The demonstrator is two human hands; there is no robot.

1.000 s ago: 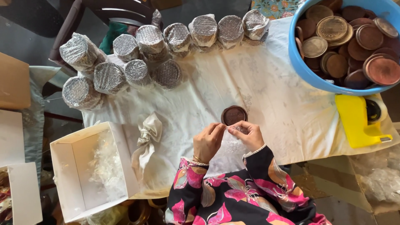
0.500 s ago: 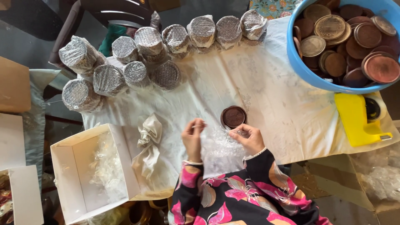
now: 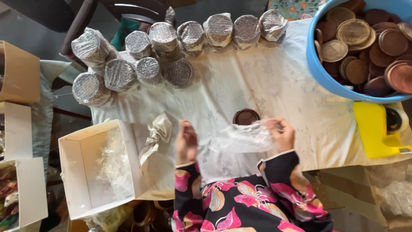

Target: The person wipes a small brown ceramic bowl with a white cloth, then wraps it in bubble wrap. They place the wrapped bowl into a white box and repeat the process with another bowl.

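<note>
A clear plastic bag is stretched wide between 2 hands over the near edge of the table. The left hand pinches 1 side of the bag's mouth with closed fingers; the right hand grips the other side the same way. A moment ago both hands met close together below the small brown lid; now they are well apart and the bag is spread open, which suggests it is being readied to take something in. The lid lies flat on the white cloth, just beyond the bag and near the right hand. Left of the hands sit a crumpled cloth and an open white box. Farther back stand about 12 wrapped stacks. At far right are a blue tub of lids and a yellow tape dispenser.
</note>
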